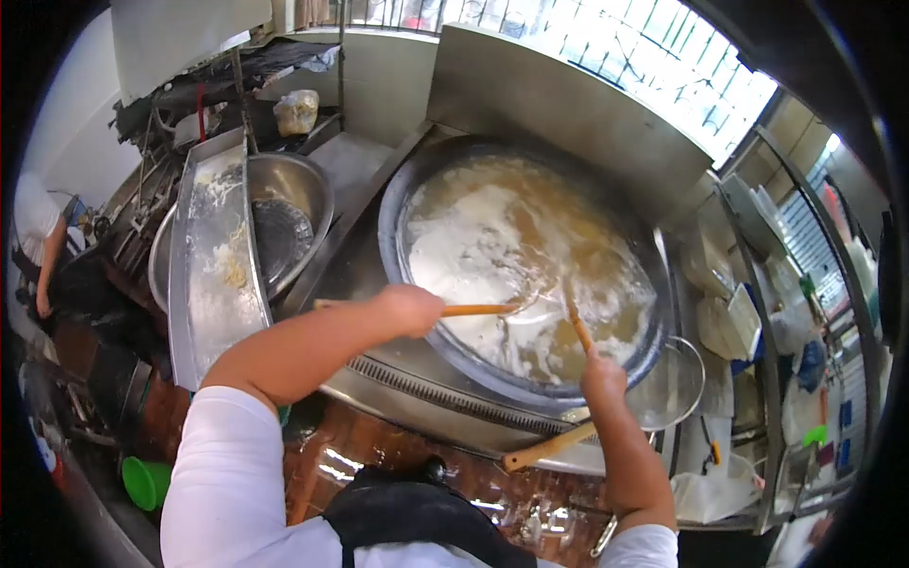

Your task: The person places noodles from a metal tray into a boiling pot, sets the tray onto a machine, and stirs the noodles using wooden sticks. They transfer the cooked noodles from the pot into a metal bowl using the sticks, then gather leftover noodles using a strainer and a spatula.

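Note:
A big round wok [396, 237] holds bubbling, cloudy liquid with white foam [473, 246] spread over its left part. My left hand [412, 310] is closed round a wooden stick [478, 309] that lies nearly level across the wok's near left side, its tip at the foam. Over the near right rim, my right hand [603, 376] grips a second wooden stick [579, 327], which slants into the liquid. The two tips are close together near the middle. Both lower ends are partly hidden by the foam.
A wire strainer [703, 379] with a wooden handle [549, 447] rests by the wok's near right edge. To the left, a metal tray [213, 322] with pale noodle scraps lies across a steel basin [317, 185]. Shelves stand right; another person [43, 237] is far left.

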Tool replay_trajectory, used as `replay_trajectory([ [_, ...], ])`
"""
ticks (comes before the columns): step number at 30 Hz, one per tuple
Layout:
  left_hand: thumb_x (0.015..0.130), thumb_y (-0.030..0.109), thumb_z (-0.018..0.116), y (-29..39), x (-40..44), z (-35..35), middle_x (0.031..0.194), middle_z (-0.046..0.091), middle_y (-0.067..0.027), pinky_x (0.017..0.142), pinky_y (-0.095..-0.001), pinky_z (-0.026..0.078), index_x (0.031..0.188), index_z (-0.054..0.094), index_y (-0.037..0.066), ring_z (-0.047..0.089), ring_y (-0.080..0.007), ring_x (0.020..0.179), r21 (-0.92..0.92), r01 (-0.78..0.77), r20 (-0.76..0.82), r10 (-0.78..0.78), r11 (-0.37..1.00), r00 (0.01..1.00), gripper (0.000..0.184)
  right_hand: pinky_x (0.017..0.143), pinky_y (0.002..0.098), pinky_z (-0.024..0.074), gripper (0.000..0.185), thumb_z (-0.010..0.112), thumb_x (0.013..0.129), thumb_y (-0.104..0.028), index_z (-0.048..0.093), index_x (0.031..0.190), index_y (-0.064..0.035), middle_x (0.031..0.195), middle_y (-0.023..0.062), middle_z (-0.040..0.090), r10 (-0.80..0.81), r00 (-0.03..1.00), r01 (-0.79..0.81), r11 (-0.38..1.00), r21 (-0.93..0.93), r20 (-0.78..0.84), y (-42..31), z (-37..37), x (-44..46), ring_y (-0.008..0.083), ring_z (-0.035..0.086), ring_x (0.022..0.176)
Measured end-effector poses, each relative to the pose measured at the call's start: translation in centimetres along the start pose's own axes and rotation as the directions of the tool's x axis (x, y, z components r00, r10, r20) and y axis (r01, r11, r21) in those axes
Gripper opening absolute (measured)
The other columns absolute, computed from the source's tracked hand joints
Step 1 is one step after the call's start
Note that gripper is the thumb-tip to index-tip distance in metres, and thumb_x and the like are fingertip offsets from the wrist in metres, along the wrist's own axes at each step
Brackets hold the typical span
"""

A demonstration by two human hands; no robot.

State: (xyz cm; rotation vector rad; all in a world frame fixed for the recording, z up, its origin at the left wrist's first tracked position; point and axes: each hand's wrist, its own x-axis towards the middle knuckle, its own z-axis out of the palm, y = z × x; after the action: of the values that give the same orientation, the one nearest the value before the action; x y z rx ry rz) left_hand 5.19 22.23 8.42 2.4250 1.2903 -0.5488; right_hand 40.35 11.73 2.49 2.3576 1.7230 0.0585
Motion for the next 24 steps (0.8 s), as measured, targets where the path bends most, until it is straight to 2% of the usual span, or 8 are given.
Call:
replay_trajectory([
  [2,0.086,0.024,0.053,-3.0,-0.7,-0.4,0.096,0.066,-0.0158,0.078,-0.044,0.049,0.105,0.062,0.005,0.063,-0.0335,0.088,-0.034,-0.053,0.074,0.055,0.998,0.996,0.028,0.068,0.0437,0.0537,0.028,0.043,0.09,-0.017,0.056,0.112,-0.0083,0.087,0.0166,0.067,0.018,1.0,-0.018,1.0,0.023,0.023,-0.2,-1.4,-2.2,0.0325,0.067,0.081],
  [5,0.084,0.028,0.055,-8.1,-2.7,-0.7,0.096,0.065,-0.0165,0.076,-0.0408,0.048,0.11,0.059,0.004,0.063,-0.0313,0.087,-0.116,-0.18,0.022,0.183,0.977,0.983,0.036,0.072,0.0442,0.0526,0.026,0.044,0.089,-0.02,0.062,0.105,-0.0095,0.087,0.017,0.067,0.037,0.999,-0.037,0.998,0.058,0.01,0.6,-4.7,-5.2,0.0324,0.066,0.083],
  [6,0.083,0.029,0.056,-7.2,-6.1,-3.3,0.098,0.064,-0.0148,0.078,-0.0394,0.048,0.112,0.059,0.004,0.062,-0.0284,0.087,-0.171,-0.026,0.11,0.045,0.985,0.993,0.038,0.073,0.0444,0.0523,0.026,0.045,0.089,-0.02,0.064,0.103,-0.0107,0.087,0.0166,0.067,0.051,0.999,-0.051,0.996,0.067,0.005,1.2,-6.6,-6.0,0.0323,0.066,0.084],
  [8,0.082,0.029,0.058,-9.0,-8.3,-4.0,0.092,0.064,-0.0132,0.078,-0.0382,0.047,0.11,0.06,0.004,0.061,-0.0262,0.084,-0.214,0.037,0.129,-0.009,0.976,0.992,0.038,0.075,0.0445,0.0516,0.024,0.048,0.087,-0.022,0.067,0.101,-0.0144,0.089,0.0147,0.067,0.063,0.998,-0.061,0.996,0.069,-0.029,2.7,-10.4,-7.8,0.032,0.065,0.084],
  [11,0.081,0.028,0.059,-11.6,-11.3,-4.5,0.091,0.064,-0.0131,0.077,-0.0385,0.048,0.109,0.06,0.004,0.062,-0.0262,0.083,-0.105,-0.069,-0.051,0.064,0.992,0.997,0.037,0.073,0.0438,0.0506,0.024,0.059,0.08,-0.021,0.069,0.102,-0.0189,0.089,0.013,0.067,0.069,0.994,-0.069,0.998,0.01,-0.079,3.4,-17.5,-12.1,0.0325,0.064,0.083],
  [16,0.08,0.027,0.06,-14.2,-14.7,-5.9,0.094,0.065,-0.015,0.079,-0.0401,0.047,0.107,0.062,0.006,0.062,-0.0293,0.088,-0.112,0.079,-0.163,-0.097,0.991,0.982,0.035,0.072,0.0444,0.049,0.023,0.061,0.078,-0.023,0.069,0.099,-0.016,0.087,0.0135,0.066,-0.003,0.989,-0.006,0.998,-0.058,-0.151,3.0,-26.8,-19.6,0.0334,0.063,0.081],
  [21,0.078,0.025,0.055,-16.0,-14.1,-6.4,0.099,0.066,-0.0154,0.08,-0.042,0.048,0.102,0.065,0.008,0.062,-0.0322,0.093,-0.028,0.298,-0.251,-0.295,0.954,0.922,0.032,0.072,0.0449,0.0494,0.021,0.059,0.081,-0.023,0.068,0.098,-0.0165,0.083,0.0139,0.065,-0.08,0.988,0.069,0.994,-0.083,-0.135,1.5,-28.5,-20.9,0.033,0.063,0.079],
  [24,0.077,0.025,0.056,-19.5,-11.2,-5.1,0.096,0.066,-0.0173,0.078,-0.0434,0.047,0.1,0.065,0.006,0.062,-0.0337,0.09,-0.052,0.318,-0.291,-0.319,0.947,0.902,0.031,0.075,0.0442,0.0505,0.023,0.056,0.083,-0.024,0.07,0.1,-0.0191,0.087,0.0128,0.067,-0.058,0.995,0.055,0.997,-0.047,-0.077,-0.5,-25.6,-18.3,0.0323,0.064,0.083],
])
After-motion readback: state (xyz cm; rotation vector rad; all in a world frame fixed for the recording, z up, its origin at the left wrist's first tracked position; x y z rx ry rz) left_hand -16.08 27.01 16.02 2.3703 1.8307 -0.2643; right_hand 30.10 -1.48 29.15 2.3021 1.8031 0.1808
